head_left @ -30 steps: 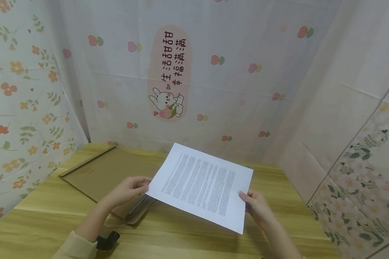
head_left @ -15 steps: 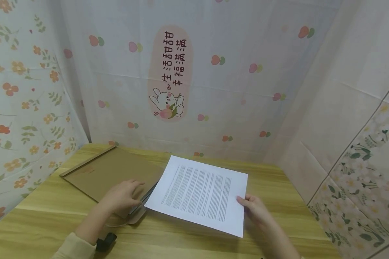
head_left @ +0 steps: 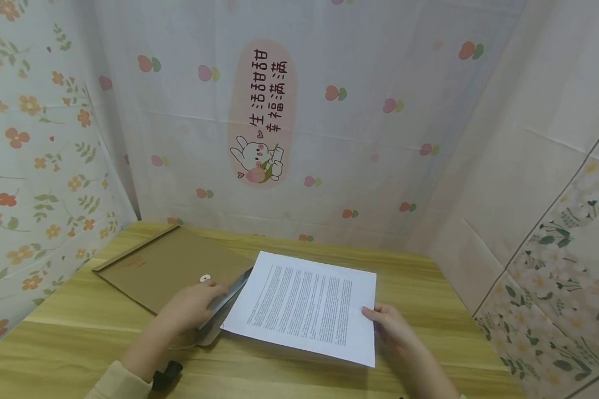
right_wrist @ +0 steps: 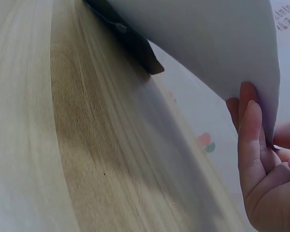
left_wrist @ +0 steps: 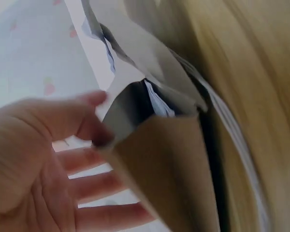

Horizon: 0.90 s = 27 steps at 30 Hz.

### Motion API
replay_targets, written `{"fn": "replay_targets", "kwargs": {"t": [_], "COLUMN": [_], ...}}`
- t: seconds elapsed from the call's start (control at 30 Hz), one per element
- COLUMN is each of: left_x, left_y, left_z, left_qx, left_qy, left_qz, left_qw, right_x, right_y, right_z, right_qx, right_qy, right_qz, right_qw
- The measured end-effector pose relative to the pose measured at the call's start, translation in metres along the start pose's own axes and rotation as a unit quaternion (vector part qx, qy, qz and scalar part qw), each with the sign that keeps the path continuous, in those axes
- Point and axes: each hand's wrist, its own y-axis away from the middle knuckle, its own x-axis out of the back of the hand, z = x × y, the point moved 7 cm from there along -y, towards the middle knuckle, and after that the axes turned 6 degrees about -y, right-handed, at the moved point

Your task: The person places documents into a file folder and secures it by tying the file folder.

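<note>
A brown kraft document envelope lies on the table at the left, its mouth toward the right. My left hand is at that mouth; in the left wrist view the thumb and forefinger pinch the edge of the upper layer and hold the mouth raised. Pale sheet edges show inside the dark opening. My right hand grips the right edge of white printed paper, thumb on top and fingers beneath. The paper is above the table, its left edge beside the envelope's mouth. Whether it is one sheet or more I cannot tell.
The envelope's flap spreads out from its mouth, and a thin string trails over the wood-grain table. A small black object is by my left wrist. Patterned curtains enclose the table's back and sides.
My left hand has let go of the paper's left edge and moved onto the envelope's mouth, which now stands raised. The right hand has lowered the paper slightly.
</note>
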Motion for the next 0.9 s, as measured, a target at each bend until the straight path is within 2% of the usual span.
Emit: {"fn": "replay_targets", "kwargs": {"t": [0.17,0.23,0.43,0.5,0.67,0.9], "left_x": [0.001,0.001,0.007,0.007,0.002,-0.004], "left_y": [0.001,0.001,0.005,0.007,0.013,0.015], "left_z": [0.004,0.005,0.013,0.014,0.014,0.013], "left_qx": [0.033,0.036,0.022,0.021,0.025,0.03], "left_qy": [-0.018,-0.035,-0.083,-0.085,-0.066,-0.045], "left_qz": [-0.013,-0.013,0.023,0.022,-0.004,-0.021], "left_qw": [0.9992,0.9986,0.996,0.9959,0.9975,0.9983], "right_x": [0.001,0.001,0.001,0.001,0.002,-0.003], "right_y": [0.001,0.001,0.001,0.001,0.0,-0.001], "right_z": [0.001,0.002,0.005,0.007,0.012,0.018], "right_qx": [-0.008,-0.012,-0.026,-0.031,-0.045,-0.059], "right_qy": [0.002,0.0,-0.012,-0.025,-0.045,-0.082], "right_qz": [-0.008,-0.011,-0.02,-0.024,-0.022,-0.018], "right_qw": [0.9999,0.9999,0.9994,0.9989,0.9977,0.9948]}}
